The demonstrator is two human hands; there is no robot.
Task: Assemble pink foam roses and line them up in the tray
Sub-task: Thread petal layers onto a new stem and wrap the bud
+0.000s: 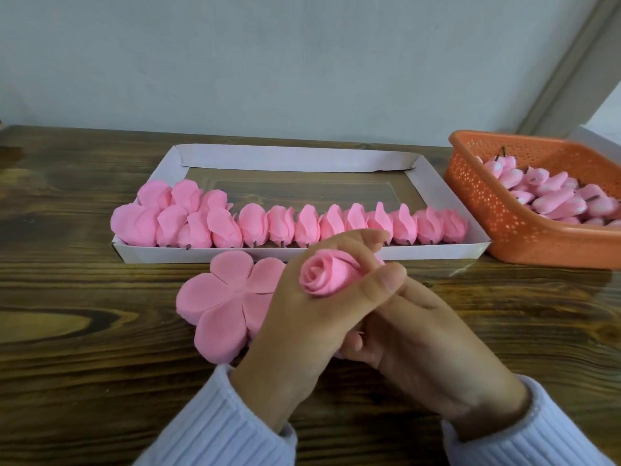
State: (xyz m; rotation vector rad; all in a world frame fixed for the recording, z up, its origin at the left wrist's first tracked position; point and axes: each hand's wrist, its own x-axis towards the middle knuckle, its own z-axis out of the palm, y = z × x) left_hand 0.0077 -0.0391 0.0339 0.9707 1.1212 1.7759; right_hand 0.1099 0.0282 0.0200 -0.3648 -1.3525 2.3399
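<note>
Two hands meet above the near tabletop (100, 331): the left hand (302, 317) wraps fingers and thumb round a rolled rosebud (324, 275); the right hand (437, 348) curls beneath, its grip hidden. The step seems best done by holding the soft spiral lightly, so the coil neither loosens nor creases. Left of them lies a flat, five-lobed petal piece (221, 297) of matte foam. Beyond, a white card tray (168, 253) holds a row of roses (255, 223); far right stands a perforated orange basket (487, 203) of buds (551, 200).

Rolled pink rose (327, 275) before rose-lined tray (161, 253)
</note>
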